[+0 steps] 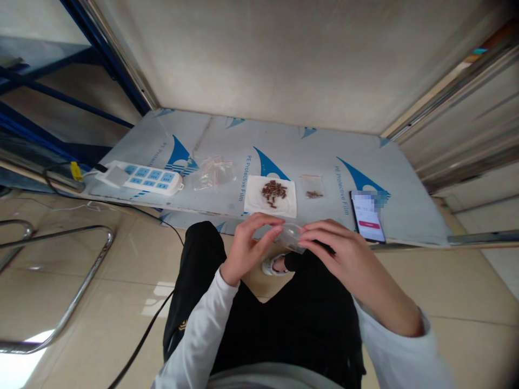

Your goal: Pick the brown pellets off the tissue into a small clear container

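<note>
Between my two hands, just off the table's front edge, is a small clear plastic bag (291,236). My left hand (256,240) pinches its left side between thumb and fingers. On its other side, my right hand (330,240) grips the bag with closed fingertips. Beyond my hands, a white paper sheet (252,201) lies on the table with a pile of small brown cylindrical pieces (274,192). To its right is a clear zip bag (311,183) with a few brown pieces at its bottom. A loose heap of clear zip bags (213,172) lies farther left.
A white power strip (152,178) with a plugged-in adapter occupies the left of the film-covered table (324,146). Near the right front edge lies a lit phone (368,217). A metal chair frame (95,265) and a black cable (141,337) are at the lower left.
</note>
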The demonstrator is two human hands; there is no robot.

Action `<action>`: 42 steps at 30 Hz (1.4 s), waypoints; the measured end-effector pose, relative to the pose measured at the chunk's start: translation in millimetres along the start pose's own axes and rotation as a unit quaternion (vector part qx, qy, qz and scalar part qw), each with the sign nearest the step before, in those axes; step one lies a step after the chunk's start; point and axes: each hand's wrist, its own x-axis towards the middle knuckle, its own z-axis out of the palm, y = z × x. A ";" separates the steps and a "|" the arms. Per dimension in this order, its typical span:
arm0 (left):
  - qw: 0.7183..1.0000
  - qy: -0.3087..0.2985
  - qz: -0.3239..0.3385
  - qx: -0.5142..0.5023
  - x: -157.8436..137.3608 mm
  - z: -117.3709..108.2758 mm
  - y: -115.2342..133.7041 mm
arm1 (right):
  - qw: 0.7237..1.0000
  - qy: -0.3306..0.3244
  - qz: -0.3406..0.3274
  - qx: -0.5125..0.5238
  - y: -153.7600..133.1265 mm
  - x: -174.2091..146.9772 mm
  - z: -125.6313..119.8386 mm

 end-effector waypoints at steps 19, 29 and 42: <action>0.998 0.018 -0.047 -0.028 1.0 -2.4 22.5 | 0.992 0.041 0.048 0.111 -9.1 -4.1 -9.0; 0.994 0.033 -0.059 -0.085 -3.6 -6.8 28.8 | 0.970 0.045 0.128 0.203 -8.6 5.2 -6.6; 0.999 0.012 -0.037 0.018 -7.0 -4.9 40.9 | 0.886 0.041 0.203 0.415 -13.6 2.9 21.6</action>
